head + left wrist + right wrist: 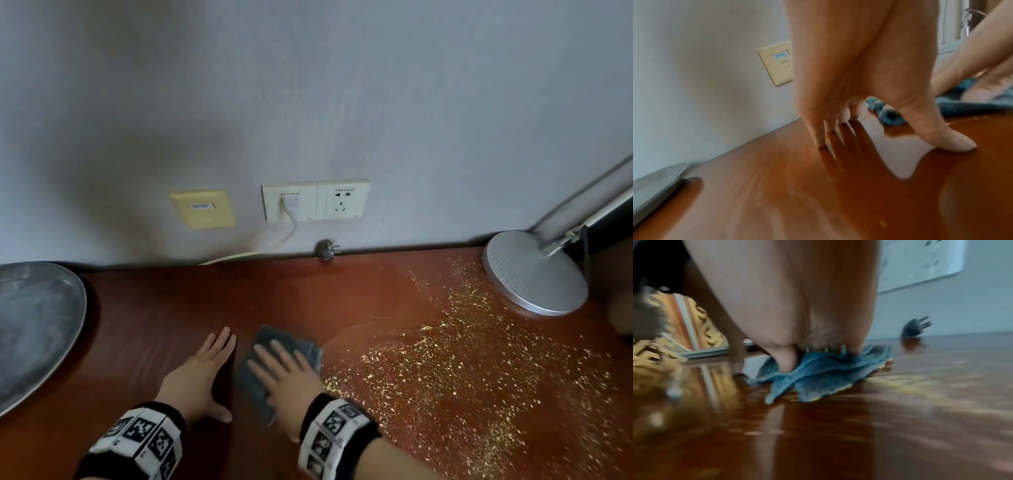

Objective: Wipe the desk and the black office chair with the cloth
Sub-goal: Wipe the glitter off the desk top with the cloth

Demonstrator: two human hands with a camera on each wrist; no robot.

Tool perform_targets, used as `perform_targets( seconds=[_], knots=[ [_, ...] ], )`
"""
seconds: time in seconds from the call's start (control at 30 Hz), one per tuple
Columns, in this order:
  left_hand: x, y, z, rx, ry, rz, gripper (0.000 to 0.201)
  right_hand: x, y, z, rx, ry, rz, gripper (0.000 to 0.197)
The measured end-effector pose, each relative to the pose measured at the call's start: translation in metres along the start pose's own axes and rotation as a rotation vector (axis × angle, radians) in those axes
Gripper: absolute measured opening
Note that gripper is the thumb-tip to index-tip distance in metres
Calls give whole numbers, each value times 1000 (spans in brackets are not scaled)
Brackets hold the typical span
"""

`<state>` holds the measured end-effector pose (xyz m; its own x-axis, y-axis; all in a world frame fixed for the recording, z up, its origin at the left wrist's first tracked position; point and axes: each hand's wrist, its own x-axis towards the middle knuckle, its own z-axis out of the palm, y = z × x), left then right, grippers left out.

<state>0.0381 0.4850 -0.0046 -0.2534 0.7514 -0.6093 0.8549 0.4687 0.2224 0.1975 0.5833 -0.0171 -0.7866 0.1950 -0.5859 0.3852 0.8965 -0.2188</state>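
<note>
A folded blue-grey cloth (pixel 294 344) lies on the reddish-brown desk (pixel 154 308). My right hand (pixel 281 370) presses flat on it with straight fingers; in the right wrist view the cloth (pixel 818 371) bunches under the palm. Just left of the cloth, my left hand (pixel 202 366) rests flat on the bare wood, fingers straight, thumb spread. The left wrist view shows its fingertips (pixel 820 141) touching the desk (pixel 777 194) and the cloth (pixel 953 107) beyond the thumb. Gold glitter (pixel 445 359) covers the desk right of the cloth. The black office chair is out of view.
A round metal tray (pixel 34 325) sits at the left edge. A silver lamp base (pixel 534 274) stands at the back right. Against the wall lie a loose plug (pixel 325 248) and a white cable (pixel 246 253) running from the wall sockets (pixel 315 200).
</note>
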Motion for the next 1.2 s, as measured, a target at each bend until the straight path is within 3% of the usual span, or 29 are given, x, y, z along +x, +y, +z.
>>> perform_targets(
  seconds=[0.13,0.2,0.3,0.4,0.47,0.57,0.63,0.7,0.77,0.87,0.93,1.0,1.1,1.2],
  knots=[
    [-5,3,1,18,-26,-18,129,-33,101,-11,123,88,391,71],
    [-6,8,0,20,-21,-26,129,-44,129,-16,183,89,509,68],
    [-7,13,0,37,-15,-38,129,-32,92,-17,189,79,429,78],
    [-8,11,2,30,-18,-31,127,-10,3,-4,89,-22,109,77],
    [-11,5,4,15,-21,-22,125,-7,-16,1,33,-50,18,74],
    [-21,-1,10,10,-27,-31,122,-17,49,-9,26,56,190,70],
    [-26,-2,14,11,-14,-43,122,-28,94,-19,65,26,343,70],
    [-28,0,15,15,-9,-54,124,-31,98,-22,116,19,368,70],
    [-27,1,15,28,-13,-59,125,-26,57,-14,90,8,256,71],
    [-27,2,15,44,-12,-49,126,-24,-30,17,-20,-64,-58,69],
    [-28,0,15,54,-12,-40,128,-31,-55,28,-56,-115,-142,65],
    [-30,-1,16,43,-25,-47,130,-33,-31,29,-47,-70,-83,67],
    [-33,-1,16,27,-48,-60,128,-49,49,19,0,0,169,80],
    [-35,0,17,27,-44,-69,126,-73,103,10,54,-45,369,83]
  ],
)
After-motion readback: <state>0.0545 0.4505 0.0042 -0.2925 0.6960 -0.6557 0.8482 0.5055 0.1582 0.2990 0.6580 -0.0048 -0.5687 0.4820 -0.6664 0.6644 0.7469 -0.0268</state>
